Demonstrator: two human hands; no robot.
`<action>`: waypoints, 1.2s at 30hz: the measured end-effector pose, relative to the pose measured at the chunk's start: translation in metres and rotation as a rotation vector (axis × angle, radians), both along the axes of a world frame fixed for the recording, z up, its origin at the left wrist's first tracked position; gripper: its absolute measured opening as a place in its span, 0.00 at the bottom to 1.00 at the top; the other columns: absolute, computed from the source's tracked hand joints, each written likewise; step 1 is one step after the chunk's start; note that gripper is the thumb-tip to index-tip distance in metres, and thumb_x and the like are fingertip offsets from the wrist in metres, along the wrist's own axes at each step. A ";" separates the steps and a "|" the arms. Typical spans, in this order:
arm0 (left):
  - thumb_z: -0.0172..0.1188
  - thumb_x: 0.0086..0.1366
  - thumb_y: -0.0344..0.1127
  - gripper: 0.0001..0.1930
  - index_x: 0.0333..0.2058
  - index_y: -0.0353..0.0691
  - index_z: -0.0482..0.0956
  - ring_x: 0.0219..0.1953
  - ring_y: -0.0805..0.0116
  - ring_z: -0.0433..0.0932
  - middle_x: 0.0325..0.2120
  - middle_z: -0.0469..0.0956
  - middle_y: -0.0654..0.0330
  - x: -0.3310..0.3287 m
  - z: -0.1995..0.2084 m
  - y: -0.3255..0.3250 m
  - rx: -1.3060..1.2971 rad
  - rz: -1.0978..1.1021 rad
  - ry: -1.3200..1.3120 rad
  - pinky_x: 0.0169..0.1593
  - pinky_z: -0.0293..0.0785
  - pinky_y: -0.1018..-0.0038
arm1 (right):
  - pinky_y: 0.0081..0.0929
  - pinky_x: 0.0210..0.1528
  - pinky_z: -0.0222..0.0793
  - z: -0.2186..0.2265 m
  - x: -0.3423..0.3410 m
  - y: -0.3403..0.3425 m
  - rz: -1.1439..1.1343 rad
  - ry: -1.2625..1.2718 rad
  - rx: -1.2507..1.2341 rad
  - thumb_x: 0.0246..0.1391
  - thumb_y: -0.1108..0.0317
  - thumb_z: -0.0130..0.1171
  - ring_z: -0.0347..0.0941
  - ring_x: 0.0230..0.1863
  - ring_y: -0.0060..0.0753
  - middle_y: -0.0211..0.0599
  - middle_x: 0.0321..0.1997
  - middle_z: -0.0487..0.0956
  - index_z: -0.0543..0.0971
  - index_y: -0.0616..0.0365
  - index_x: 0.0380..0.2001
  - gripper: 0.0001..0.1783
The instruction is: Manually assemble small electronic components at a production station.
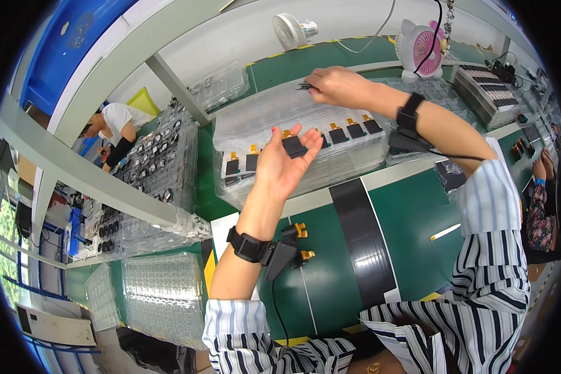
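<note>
My left hand (280, 163) is turned palm up, fingers curved, with a small black display panel (295, 147) with an orange flex tab resting in it. Below it, a row of similar panels (338, 134) lies along the near side of a stack of clear plastic trays (305, 177). Further back, above the white sheet (255, 121) on the stack, my right hand (338, 86) pinches several thin dark flat pieces (305, 86), seen edge-on. Their exact kind is hard to make out.
Two small parts with orange connectors (302, 230), a black strip (364, 243) and a white pen-like stick (445, 232) lie on the green bench. Two fans (425, 50) stand behind. More trays (159, 287) sit at left, where another person (121, 124) works.
</note>
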State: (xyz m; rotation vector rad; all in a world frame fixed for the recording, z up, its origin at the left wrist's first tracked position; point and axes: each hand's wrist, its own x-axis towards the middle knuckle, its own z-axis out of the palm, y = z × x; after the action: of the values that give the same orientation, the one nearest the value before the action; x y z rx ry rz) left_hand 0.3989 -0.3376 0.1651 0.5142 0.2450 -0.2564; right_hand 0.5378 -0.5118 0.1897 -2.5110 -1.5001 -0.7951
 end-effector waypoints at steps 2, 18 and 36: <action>0.33 0.71 0.48 0.23 0.46 0.32 0.65 0.43 0.57 0.69 0.41 0.68 0.46 -0.004 0.000 -0.013 -0.024 0.000 -0.030 0.52 0.70 0.59 | 0.34 0.31 0.70 0.012 -0.046 0.000 0.135 -0.096 0.113 0.46 0.68 0.57 0.74 0.29 0.45 0.43 0.30 0.75 0.74 0.64 0.32 0.11; 0.39 0.70 0.49 0.20 0.42 0.36 0.67 0.28 0.68 0.66 0.30 0.70 0.53 -0.056 -0.049 -0.032 -0.195 -0.069 0.118 0.29 0.66 0.77 | 0.33 0.42 0.70 -0.022 -0.072 -0.087 -0.045 0.266 0.101 0.45 0.67 0.62 0.72 0.41 0.44 0.42 0.45 0.75 0.76 0.62 0.42 0.19; 0.46 0.67 0.52 0.20 0.43 0.41 0.67 0.24 0.72 0.63 0.26 0.68 0.59 -0.101 -0.063 -0.042 0.005 -0.172 0.177 0.23 0.59 0.80 | 0.33 0.42 0.69 -0.025 -0.070 -0.069 0.020 0.321 0.010 0.49 0.64 0.59 0.74 0.40 0.44 0.42 0.38 0.78 0.78 0.63 0.35 0.14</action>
State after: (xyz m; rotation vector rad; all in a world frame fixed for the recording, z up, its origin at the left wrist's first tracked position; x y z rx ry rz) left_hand 0.2981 -0.3793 0.1020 0.5186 0.3743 -0.4701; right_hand 0.4677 -0.5804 0.1651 -2.4645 -1.4042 -0.3704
